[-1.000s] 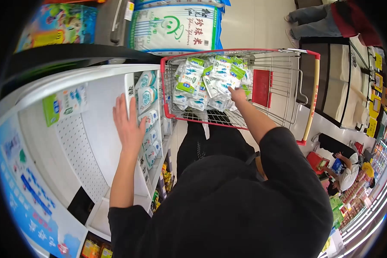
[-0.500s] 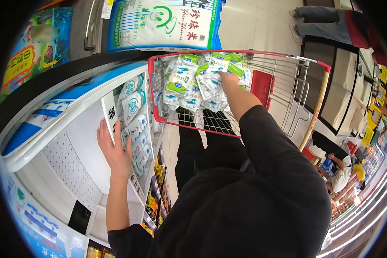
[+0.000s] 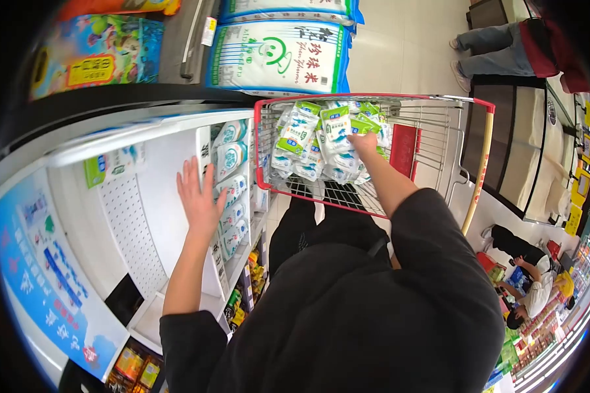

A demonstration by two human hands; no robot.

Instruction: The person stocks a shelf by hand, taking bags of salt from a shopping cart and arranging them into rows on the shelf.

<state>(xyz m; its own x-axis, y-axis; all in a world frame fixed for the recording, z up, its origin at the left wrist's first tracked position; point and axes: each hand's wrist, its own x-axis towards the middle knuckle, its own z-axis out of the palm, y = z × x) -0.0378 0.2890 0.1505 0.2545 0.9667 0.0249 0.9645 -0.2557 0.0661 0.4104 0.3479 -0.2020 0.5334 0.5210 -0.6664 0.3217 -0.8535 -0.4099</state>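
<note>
My right hand [image 3: 365,143] reaches into the shopping cart [image 3: 488,141], its fingers closed on the edge of a white-and-green packet [image 3: 336,130]. Many similar packets [image 3: 297,134] are heaped around it in the wire basket. My left hand [image 3: 201,196] is spread with its fingers apart, beside the white shelf's edge, and holds nothing. Near its fingertips are white packets with teal print [image 3: 231,159] in a row on the shelf. Another green-and-white packet [image 3: 115,164] lies at the upper left inside the white shelf unit [image 3: 170,147].
Large rice bags [image 3: 275,56] lie beyond the cart. A colourful bag [image 3: 105,56] is at the upper left. One person [image 3: 505,49] stands at the upper right; another person [image 3: 534,288] is at the lower right. Beige goods [image 3: 518,141] stand right of the cart.
The view has shifted, bringing more of the shelf's inside and a green-and-white packet there into sight. My right hand stays at the heaped packets; the packet at its fingers now shows more upright.
</note>
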